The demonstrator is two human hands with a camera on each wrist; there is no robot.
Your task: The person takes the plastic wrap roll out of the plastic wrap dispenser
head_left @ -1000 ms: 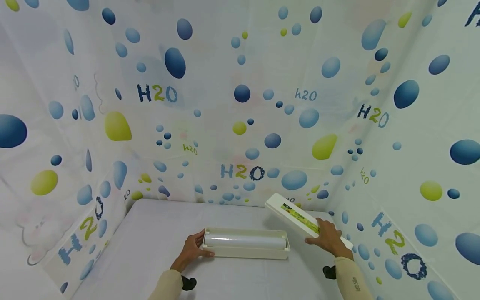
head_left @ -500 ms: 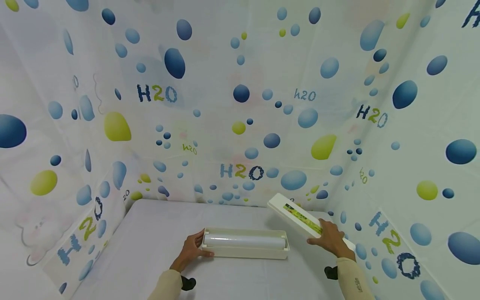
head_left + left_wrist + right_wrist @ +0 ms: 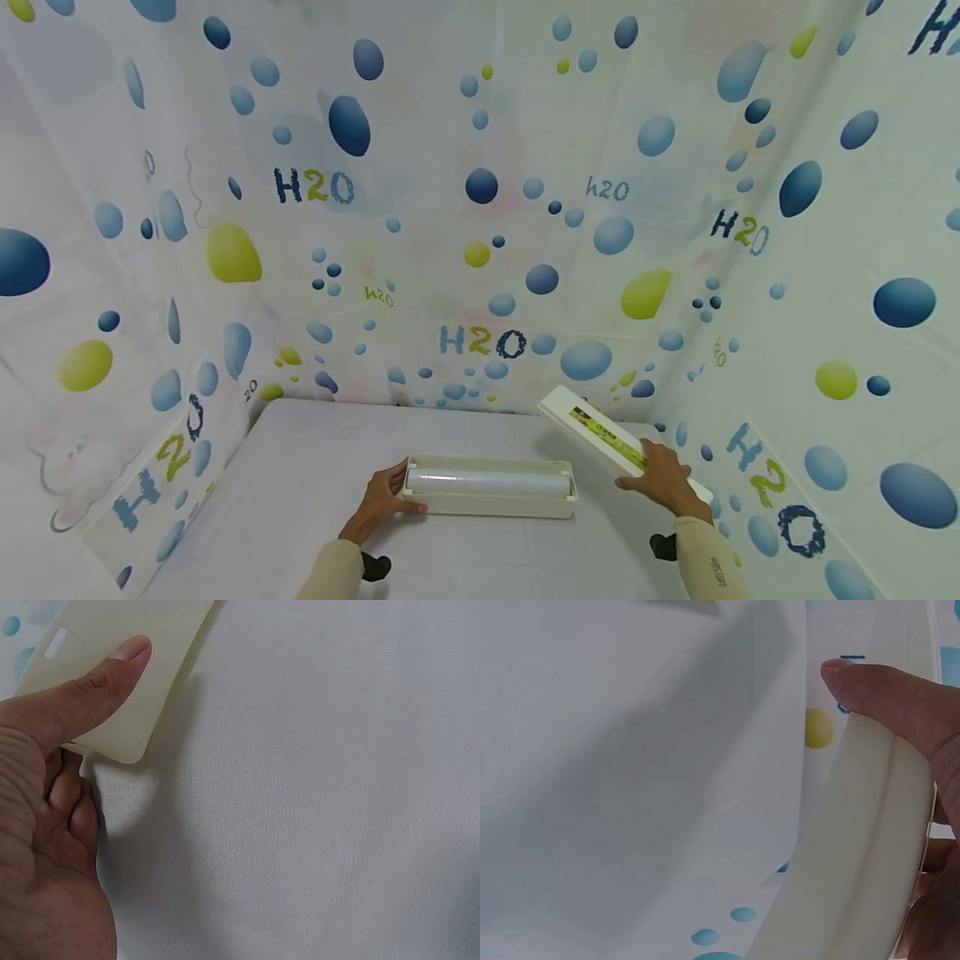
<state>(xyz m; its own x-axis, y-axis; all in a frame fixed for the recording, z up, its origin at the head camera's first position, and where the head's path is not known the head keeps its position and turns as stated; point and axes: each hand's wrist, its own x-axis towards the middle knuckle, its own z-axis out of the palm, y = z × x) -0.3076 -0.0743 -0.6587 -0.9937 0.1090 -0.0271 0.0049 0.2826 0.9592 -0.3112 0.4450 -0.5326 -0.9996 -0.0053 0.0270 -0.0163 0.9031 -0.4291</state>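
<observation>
1. Reading the clock from above with 12 at the far side, the cream cling film dispenser box (image 3: 487,505) sits on the white-covered table (image 3: 315,467), its long side running roughly from 9 to 3 o'clock.
2. Lengthwise inside the box lies a shiny whitish film roll (image 3: 487,482); the top is off, so the roll shows.
3. The person's left hand (image 3: 384,493) grips the box's 9 o'clock end. Its thumb presses the near wall, and the fingers go round the end; the left wrist view shows the thumb almost straight on the smooth cream face. The grip is closed to the width of the box end.
4. The right hand (image 3: 660,479) holds the white lid (image 3: 585,435) clear of the table, toward 2 o'clock from the box and apart from it. Thumb and fingers clasp opposite long edges near the lid's 4 o'clock end, spread to the lid's width.
5. The lid slants, its far end pointing to 10 o'clock, with a green-yellow label (image 3: 603,432) on its upper face.
6. Beige sleeves (image 3: 333,571) cover both forearms.
7. Beyond, toward 12, hangs a bubble-printed backdrop (image 3: 420,158) lettered "H2O".
</observation>
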